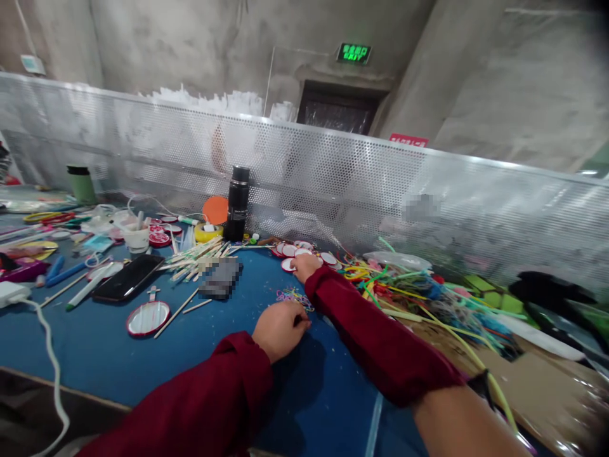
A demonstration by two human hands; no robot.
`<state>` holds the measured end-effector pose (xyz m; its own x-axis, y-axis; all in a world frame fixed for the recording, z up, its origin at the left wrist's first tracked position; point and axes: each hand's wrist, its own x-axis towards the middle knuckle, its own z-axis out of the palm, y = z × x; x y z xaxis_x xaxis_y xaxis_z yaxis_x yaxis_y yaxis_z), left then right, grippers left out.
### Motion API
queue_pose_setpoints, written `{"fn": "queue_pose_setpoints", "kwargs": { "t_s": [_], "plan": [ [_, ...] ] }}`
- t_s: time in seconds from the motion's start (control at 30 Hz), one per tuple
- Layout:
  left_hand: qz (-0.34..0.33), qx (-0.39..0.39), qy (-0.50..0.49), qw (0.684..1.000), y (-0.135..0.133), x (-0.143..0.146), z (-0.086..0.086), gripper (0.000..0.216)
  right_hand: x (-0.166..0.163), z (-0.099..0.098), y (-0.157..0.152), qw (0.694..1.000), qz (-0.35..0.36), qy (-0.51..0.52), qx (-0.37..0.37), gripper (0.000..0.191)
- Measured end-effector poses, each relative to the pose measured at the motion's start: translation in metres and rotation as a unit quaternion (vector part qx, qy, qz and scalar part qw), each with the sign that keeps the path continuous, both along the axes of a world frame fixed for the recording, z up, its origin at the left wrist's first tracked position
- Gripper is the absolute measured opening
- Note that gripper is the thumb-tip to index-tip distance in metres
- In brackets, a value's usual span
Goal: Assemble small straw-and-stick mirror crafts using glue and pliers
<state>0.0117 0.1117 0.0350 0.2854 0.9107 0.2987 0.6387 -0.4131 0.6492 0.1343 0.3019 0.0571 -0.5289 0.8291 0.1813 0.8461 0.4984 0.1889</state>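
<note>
My right hand (pixel 306 266) is stretched out over a pile of small round red-rimmed mirrors (pixel 328 259) at the back of the table. Its fingertips close on the edge of a small round mirror (pixel 287 264) at the near side of the pile. Closer to me, my left hand (pixel 281 330) hovers above the blue tabletop with its fingers curled together. Whatever it may hold is hidden. Just beyond it lies a little heap of thin coloured bands (pixel 292 296).
Left of my hands are a red-rimmed hand mirror (pixel 148 318), a heap of wooden sticks (pixel 202 254) and a phone (pixel 128 278). A black bottle (pixel 236 204) stands before the perforated metal screen (pixel 304 171). Tangled coloured strands (pixel 428 292) cover the right side.
</note>
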Motion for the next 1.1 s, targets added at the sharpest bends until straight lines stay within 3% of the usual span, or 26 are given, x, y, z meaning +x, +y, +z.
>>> {"fn": "queue_pose_setpoints", "kwargs": {
  "t_s": [0.1,0.2,0.37,0.47,0.63,0.83,1.1],
  "plan": [
    [-0.005,0.015,0.004,1.000,-0.001,0.000,0.001,0.018,-0.004,-0.001,0.000,1.000,0.007,-0.018,0.013,0.025],
    [-0.009,0.016,-0.003,1.000,-0.002,0.000,0.002,0.017,0.004,0.010,0.001,0.999,0.015,-0.011,0.027,0.025],
    [-0.010,0.016,-0.006,1.000,-0.006,0.001,0.003,0.015,0.049,0.045,0.008,0.996,-0.039,0.027,0.080,0.028],
    [-0.022,0.016,-0.004,1.000,-0.008,0.002,0.004,0.015,0.078,0.055,0.011,0.992,-0.082,0.027,0.093,0.024],
    [-0.028,0.014,0.014,0.999,-0.009,0.002,0.005,0.015,0.086,0.034,0.007,0.993,-0.085,-0.006,0.082,0.023],
    [-0.028,0.009,0.017,0.999,-0.008,0.001,0.003,0.017,0.058,-0.002,0.000,0.995,0.003,-0.079,0.059,0.022],
    [-0.033,0.015,0.045,0.998,-0.009,0.002,0.004,0.019,0.048,0.002,0.002,0.992,0.038,-0.109,0.050,0.023]
  ]
}}
